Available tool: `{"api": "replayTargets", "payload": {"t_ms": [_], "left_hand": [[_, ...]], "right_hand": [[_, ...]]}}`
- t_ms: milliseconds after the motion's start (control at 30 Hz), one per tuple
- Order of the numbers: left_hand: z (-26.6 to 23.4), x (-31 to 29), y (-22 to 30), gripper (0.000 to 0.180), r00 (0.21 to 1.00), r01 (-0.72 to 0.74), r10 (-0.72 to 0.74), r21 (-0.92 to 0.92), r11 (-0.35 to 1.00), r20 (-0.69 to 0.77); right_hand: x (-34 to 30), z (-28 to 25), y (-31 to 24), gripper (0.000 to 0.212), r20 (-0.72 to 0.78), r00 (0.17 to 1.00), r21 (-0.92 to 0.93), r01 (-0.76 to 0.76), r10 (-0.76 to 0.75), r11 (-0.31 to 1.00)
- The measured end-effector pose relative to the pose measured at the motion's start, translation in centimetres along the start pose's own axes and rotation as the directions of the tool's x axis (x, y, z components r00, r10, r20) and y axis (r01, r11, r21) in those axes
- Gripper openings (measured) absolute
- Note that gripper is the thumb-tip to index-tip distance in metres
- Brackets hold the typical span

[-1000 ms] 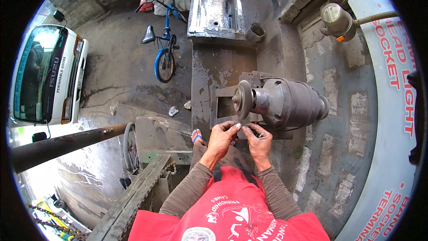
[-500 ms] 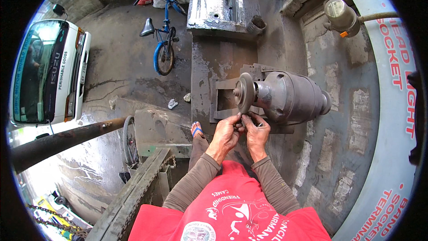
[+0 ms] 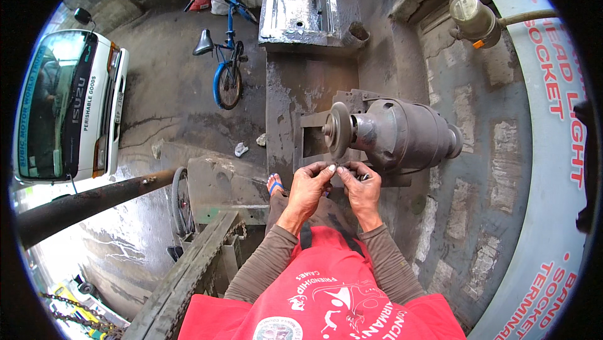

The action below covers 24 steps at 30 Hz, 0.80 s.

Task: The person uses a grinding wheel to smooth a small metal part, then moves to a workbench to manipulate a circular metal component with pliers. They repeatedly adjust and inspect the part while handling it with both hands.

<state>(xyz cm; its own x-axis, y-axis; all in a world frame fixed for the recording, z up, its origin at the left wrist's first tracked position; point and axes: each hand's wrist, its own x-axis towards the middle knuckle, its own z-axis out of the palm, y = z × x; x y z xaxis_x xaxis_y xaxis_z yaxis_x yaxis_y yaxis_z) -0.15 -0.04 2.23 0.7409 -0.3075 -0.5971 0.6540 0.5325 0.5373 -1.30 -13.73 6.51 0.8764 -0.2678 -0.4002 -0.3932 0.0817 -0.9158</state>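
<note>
A grey bench grinder (image 3: 402, 136) with a round grinding wheel (image 3: 337, 129) stands on a dark metal stand (image 3: 295, 98) in front of me. My left hand (image 3: 309, 188) and my right hand (image 3: 361, 186) are held together just below the wheel, fingertips pinching a small dark metal piece (image 3: 338, 166) between them. The piece sits close under the wheel's rim; whether it touches the wheel I cannot tell. My forearms in brown sleeves come up from a red shirt.
A blue bicycle (image 3: 226, 66) leans to the left of the stand. A white truck (image 3: 69, 104) is parked at far left. A thick dark pipe (image 3: 88, 202) crosses lower left, beside a wheel (image 3: 181, 198). A metal trough (image 3: 308, 4) lies beyond the stand. A block wall (image 3: 490, 170) rises on the right.
Both hands stay together on the small piece and have come up closer under the grinding wheel. The view has shifted slightly; nothing was let go.
</note>
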Motion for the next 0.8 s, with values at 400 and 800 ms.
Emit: {"api": "replayTargets", "payload": {"t_ms": [400,800], "left_hand": [[0.2,2.0,-2.1,0.012,0.994,0.106,-0.096,-0.419,0.902,0.045],[0.1,1.6,-1.5,0.017,0.994,0.109,-0.105,-0.322,0.941,0.029]], "right_hand": [[1.3,0.6,3.2,0.022,-0.121,0.984,-0.035,0.126,-0.129,0.991],[1.5,0.2,1.9,0.018,-0.048,0.998,-0.059,0.041,-0.044,0.997]]}}
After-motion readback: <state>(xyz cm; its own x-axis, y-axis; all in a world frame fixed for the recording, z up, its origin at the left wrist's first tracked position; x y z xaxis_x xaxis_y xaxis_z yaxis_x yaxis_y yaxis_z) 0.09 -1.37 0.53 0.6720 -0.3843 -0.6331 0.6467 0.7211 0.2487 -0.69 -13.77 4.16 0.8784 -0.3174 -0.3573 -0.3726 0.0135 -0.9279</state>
